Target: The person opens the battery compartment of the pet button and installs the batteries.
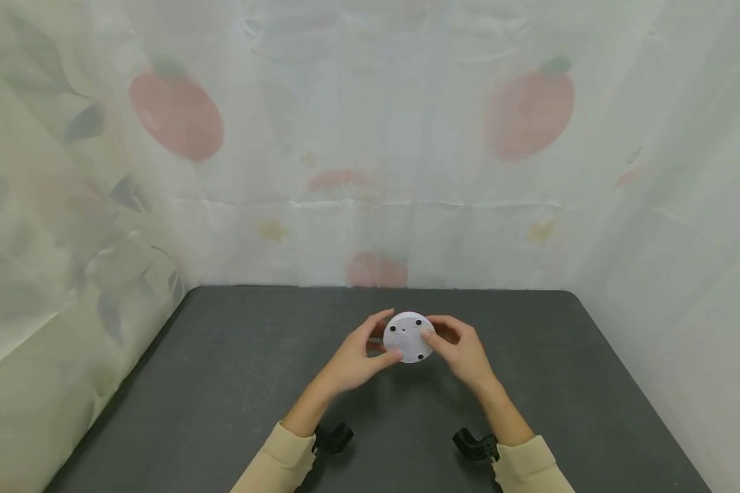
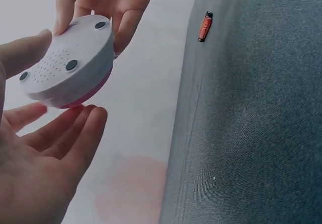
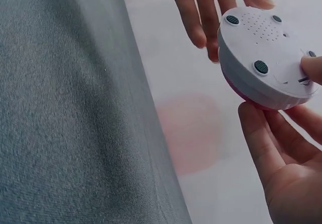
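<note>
A round white device (image 1: 410,337) with a grid of small holes and dark round feet is held up above the table, its underside turned to the head view. Pink shows along its far face in the wrist views. My left hand (image 1: 359,356) holds it at the left, thumb at the rim and fingers spread behind. At the right, my right hand (image 1: 464,349) pinches it, with the thumb pressed on the flat underside beside a small slot (image 3: 303,79) and the fingers behind. What the pink face looks like is hidden.
A dark grey table (image 1: 234,383) lies below both hands. In the left wrist view a small red cylinder with black ends (image 2: 205,26), like a battery, lies on it. Pale curtains (image 1: 370,137) with printed fruit hang behind and at both sides.
</note>
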Action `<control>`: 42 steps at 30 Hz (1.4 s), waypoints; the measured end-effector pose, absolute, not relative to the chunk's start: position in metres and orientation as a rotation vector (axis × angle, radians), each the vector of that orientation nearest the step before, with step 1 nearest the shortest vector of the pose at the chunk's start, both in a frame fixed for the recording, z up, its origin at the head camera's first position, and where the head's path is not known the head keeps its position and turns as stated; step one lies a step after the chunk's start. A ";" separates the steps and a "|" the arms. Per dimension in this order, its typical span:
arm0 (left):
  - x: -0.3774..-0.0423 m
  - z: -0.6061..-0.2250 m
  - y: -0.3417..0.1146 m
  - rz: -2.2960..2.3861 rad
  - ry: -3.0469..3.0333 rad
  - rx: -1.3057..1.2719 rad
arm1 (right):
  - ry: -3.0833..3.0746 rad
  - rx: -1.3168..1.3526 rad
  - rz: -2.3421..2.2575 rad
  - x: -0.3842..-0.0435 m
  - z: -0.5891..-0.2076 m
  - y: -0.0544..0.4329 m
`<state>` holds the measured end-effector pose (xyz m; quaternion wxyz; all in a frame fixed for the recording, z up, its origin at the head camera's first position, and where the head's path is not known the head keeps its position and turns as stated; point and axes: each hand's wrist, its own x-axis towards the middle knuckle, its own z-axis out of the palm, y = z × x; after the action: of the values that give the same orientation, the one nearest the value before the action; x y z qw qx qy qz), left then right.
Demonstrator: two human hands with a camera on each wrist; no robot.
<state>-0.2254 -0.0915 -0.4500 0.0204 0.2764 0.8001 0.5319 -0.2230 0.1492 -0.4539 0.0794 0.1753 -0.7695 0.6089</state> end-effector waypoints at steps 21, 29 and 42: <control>-0.224 -0.458 -0.080 1.547 2.465 0.871 | -2.405 0.379 2.157 -0.228 -0.455 0.142; -0.224 -0.463 -0.076 1.628 2.464 0.881 | -2.420 0.343 2.110 -0.223 -0.453 0.140; -0.223 -0.467 -0.067 1.679 2.682 0.958 | -2.347 0.184 1.670 -0.206 -0.442 0.122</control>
<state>-0.2228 -0.0669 -0.4671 -0.0824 0.2887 0.8085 0.5062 -0.2064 0.1223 -0.4418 0.1273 0.0634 -0.8064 0.5740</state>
